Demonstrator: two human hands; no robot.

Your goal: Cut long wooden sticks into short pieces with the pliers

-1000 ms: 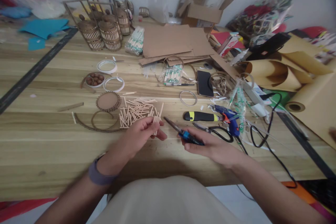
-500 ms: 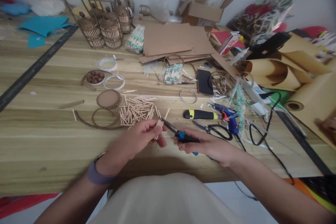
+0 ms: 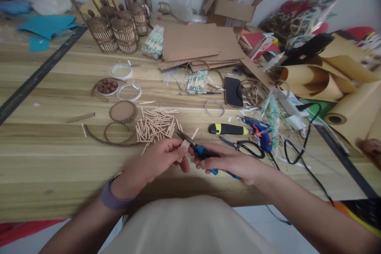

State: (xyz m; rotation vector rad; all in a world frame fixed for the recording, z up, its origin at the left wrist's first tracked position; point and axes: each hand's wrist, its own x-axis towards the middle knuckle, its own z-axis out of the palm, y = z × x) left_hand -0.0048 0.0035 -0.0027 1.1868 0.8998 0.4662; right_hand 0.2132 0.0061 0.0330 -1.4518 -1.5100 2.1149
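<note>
Several thin wooden sticks (image 3: pixel 185 144) are pinched between the thumb and fingers of my left hand (image 3: pixel 163 156). My right hand (image 3: pixel 228 162) is closed round the handles of blue-and-black scissors (image 3: pixel 202 152). Their dark blades lie across the upper ends of the held sticks, parted a little. A loose pile of short wooden sticks (image 3: pixel 156 124) lies just beyond my left hand. Left of the pile are a round cardboard piece with a braided rim (image 3: pixel 122 111) and a curved brown strip (image 3: pixel 102 141).
Black-handled pruners (image 3: pixel 238 145), a yellow-black tool handle (image 3: pixel 228 129) and a blue glue gun (image 3: pixel 263 135) with a cord lie on the right. Behind are a phone (image 3: pixel 233 92), cardboard sheets (image 3: pixel 193 43) and lidded stick baskets (image 3: pixel 125 35). Another person's hand (image 3: pixel 370 147) shows at the right edge.
The scissors have moved left, and their blades now lie across the sticks in my left hand. My right hand has come closer to my left.
</note>
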